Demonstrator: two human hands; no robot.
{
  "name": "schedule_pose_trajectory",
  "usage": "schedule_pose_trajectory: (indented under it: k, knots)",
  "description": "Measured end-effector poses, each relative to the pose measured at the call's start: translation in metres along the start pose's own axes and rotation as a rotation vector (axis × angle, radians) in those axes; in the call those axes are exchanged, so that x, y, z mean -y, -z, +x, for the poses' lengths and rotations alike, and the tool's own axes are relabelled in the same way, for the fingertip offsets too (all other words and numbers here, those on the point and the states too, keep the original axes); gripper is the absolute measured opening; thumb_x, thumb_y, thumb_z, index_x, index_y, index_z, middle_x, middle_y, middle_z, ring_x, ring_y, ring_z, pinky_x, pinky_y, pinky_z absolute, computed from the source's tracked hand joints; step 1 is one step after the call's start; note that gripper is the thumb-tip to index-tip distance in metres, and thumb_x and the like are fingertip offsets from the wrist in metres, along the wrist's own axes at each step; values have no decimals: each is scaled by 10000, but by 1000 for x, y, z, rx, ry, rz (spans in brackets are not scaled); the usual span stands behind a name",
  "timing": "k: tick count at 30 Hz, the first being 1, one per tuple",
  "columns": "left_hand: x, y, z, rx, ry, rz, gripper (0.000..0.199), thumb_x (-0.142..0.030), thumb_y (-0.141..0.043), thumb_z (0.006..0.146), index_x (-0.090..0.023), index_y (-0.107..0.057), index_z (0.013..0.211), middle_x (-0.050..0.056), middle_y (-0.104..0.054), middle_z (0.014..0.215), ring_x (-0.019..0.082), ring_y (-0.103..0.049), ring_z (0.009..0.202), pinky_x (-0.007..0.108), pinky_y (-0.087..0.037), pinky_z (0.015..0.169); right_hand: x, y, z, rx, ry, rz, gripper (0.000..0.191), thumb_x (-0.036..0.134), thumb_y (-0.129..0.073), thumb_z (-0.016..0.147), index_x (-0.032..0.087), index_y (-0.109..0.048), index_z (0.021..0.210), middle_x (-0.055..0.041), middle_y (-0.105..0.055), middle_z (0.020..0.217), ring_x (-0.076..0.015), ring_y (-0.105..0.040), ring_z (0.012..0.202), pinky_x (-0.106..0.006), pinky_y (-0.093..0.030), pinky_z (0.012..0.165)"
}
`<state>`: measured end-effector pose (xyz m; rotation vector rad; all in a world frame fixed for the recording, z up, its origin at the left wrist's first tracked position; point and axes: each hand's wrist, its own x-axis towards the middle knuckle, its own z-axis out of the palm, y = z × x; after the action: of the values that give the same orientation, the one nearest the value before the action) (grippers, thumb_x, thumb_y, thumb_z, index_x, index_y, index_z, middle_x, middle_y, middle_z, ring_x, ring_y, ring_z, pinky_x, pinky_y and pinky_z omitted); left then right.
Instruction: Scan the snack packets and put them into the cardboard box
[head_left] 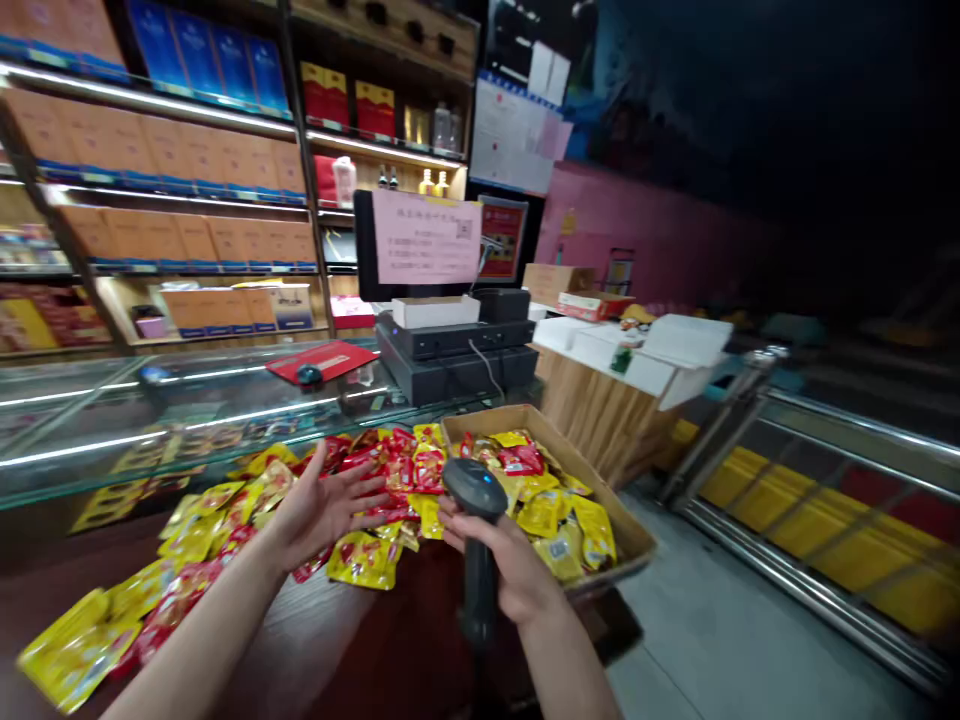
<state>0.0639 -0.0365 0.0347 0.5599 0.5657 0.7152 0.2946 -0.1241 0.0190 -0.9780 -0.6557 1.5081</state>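
Shelves (304, 150) of boxed goods stand behind the counter (360, 650), which has a glass-topped section and a dark, glossy section. A monitor (366, 245) on the counter bears a pink sheet. Nearer, a cardboard box (600, 490) holds yellow and red packets. The left hand (326, 510) has its grip apart, fingers spread over loose packets (364, 560) strewn across the counter; contact is unclear. The right hand's (514, 565) grip is clamped on a dark scanner (476, 490), held upright just left of the box, its blue light lit.
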Motion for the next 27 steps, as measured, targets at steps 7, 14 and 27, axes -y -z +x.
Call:
schedule_pose_trajectory:
  k: [7,14,27]
  knots:
    - [21,70,-55,-133,-131,-111,725,-611,-398,816,-104,-356,1332,218,-488,1288,328,-518,1135,488,-388,943,-72,-29,21,40,-192,-117,327,269,-768,575,142,-685,864,-73,-688,959,-227,-600,995,-320,-451,874]
    - [53,104,-67,-265,-134,-115,783,-658,-373,797,-123,-334,1366,195,-425,1358,304,-467,1183,438,-382,938,-97,-22,26,-77,-199,-213,378,295,-783,559,174,-678,901,-33,-695,929,-199,-605,945,-290,-441,867]
    - [91,88,-38,-306,-258,379,665,-232,-743,637,-209,-514,1261,102,-637,1086,160,-625,731,236,-460,588,-107,-42,25,82,-228,-283,411,213,-759,569,178,-658,966,-32,-706,921,-217,-623,945,-345,-443,886]
